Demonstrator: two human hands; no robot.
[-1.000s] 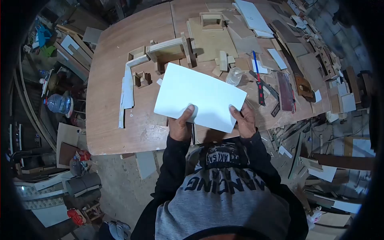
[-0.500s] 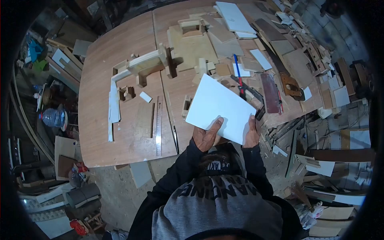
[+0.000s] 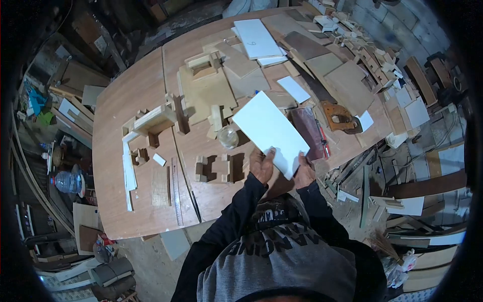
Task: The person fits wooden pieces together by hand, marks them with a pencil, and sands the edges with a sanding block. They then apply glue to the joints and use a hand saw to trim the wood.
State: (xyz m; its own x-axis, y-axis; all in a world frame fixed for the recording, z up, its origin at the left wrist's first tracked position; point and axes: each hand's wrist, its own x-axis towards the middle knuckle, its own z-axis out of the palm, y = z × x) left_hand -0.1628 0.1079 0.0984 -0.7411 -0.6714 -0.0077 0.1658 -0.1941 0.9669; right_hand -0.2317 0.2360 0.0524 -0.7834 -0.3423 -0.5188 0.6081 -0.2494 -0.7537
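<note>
Though aslant, white board (image 3: 272, 132) between fingers (image 3: 270, 155)

Tabletop (image 3: 110, 151) open along left edge; handsaw (image 3: 336, 115) obstructs right.

Pretty clearly a woodworking shop: the big worktable (image 3: 110, 166) is littered with wood offcuts (image 3: 352, 85) around 2 o'clock, a wooden-handled handsaw (image 3: 330, 112) is parked among them between 2 and 3, a ruler (image 3: 176, 194) is laid at 8, and loose boards (image 3: 432, 260) are stacked at 4.
</note>
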